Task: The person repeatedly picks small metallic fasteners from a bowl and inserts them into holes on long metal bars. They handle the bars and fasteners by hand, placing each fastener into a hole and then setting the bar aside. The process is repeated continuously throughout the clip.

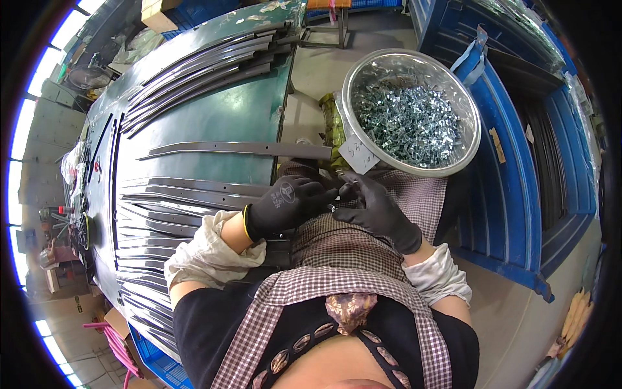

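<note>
1. So the thing to look at is a tiny metal bit [333, 208], sitting right between the two hands, above the lap. Shiny and silvery, but too small for me to make out its shape.
2. Left hand [291, 202], black glove, reaches across with fingers bunched together. Can't tell if they're pinching the bit or just touching it.
3. Right hand [370, 206], also gloved, has its fingers curled and thumb stretched toward the bit. Contact's hidden, so can't call that grip either. My guess is they meet fingertip to fingertip because the bit is so small.
4. Just past the right hand there's a clear bowl [418, 171] heaped with silvery pieces [411, 123], probably parked there for an easy reach. A white card [358, 154] hangs off its near-left side.
5. One dark strip [240, 149] lies alone on the green table [214, 117], end poking over the edge toward the person, likely so it's handy.
6. More strips lie in a far bunch [207, 71] and a near row [194, 188], seemingly lined up to keep them tidy.
7. Off right, a big blue rack [499, 194].
</note>
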Available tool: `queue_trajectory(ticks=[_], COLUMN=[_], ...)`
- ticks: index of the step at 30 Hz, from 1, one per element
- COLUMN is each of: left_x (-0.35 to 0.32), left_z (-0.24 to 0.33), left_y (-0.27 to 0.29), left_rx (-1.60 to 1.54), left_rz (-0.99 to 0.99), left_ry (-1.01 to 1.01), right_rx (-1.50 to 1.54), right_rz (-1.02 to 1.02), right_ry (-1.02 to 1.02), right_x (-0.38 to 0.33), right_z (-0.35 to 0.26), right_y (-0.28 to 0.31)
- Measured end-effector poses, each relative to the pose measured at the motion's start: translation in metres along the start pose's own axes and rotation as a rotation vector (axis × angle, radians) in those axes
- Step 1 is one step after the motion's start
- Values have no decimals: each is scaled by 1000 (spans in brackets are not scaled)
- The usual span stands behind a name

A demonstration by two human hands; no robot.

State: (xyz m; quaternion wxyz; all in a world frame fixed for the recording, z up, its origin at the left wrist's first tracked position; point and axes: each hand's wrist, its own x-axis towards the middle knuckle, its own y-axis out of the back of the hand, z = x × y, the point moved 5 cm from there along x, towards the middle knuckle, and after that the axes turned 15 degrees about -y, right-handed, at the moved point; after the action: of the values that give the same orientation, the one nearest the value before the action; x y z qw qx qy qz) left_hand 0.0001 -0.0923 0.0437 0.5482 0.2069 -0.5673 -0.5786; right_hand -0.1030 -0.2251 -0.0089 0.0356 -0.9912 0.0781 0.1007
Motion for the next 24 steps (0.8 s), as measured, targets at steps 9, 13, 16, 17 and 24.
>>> queue_trajectory(ticks=[9,13,16,17,24], left_x=[-25,-37,-42,-42,-36], left_z=[-55,-89,-86,-84,-76], left_y=[-5,0,-15,-16,-17], left_rx=[-125,96,-19,-33,-93], left_rz=[136,89,-14,-41,-28], left_ry=[149,292,331,337,282], right_rx=[112,-599,-696,-744,-823], right_rz=[-89,273,302,283,180], right_ry=[-144,144,158,155,286], right_x=[11,24,29,31,44], right_z=[31,23,27,28,31], right_y=[10,32,29,27,23])
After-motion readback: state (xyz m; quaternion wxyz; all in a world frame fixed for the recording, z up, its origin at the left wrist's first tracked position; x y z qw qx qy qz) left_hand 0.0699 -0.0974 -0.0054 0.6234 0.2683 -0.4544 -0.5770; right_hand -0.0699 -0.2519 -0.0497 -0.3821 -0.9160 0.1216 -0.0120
